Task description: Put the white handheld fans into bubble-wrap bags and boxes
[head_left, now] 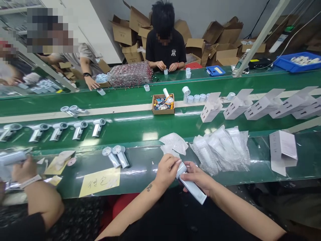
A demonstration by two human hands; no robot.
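Between my two hands, over the near edge of the bench, is a pale blue handheld fan (192, 189) shaped like a hair dryer, its handle slanting down to the right. My right hand (197, 177) wraps the fan just below its head. At the rim of the head, the fingers of my left hand (168, 170) are pinched together; anything small between them is hidden. Just beyond lies a bubble wrap bag (175, 142). Several bubble-wrapped fans (222, 149) are piled to the right. Two unwrapped fans (121, 156) rest on the left.
A yellow paper sheet (100, 182) with handwriting lies front left. An open white box (283, 150) stands at right. On the green conveyor (130, 129) are more fans (80, 130), white boxes (212, 107) and a cardboard parts box (163, 112). Co-workers sit opposite and at left.
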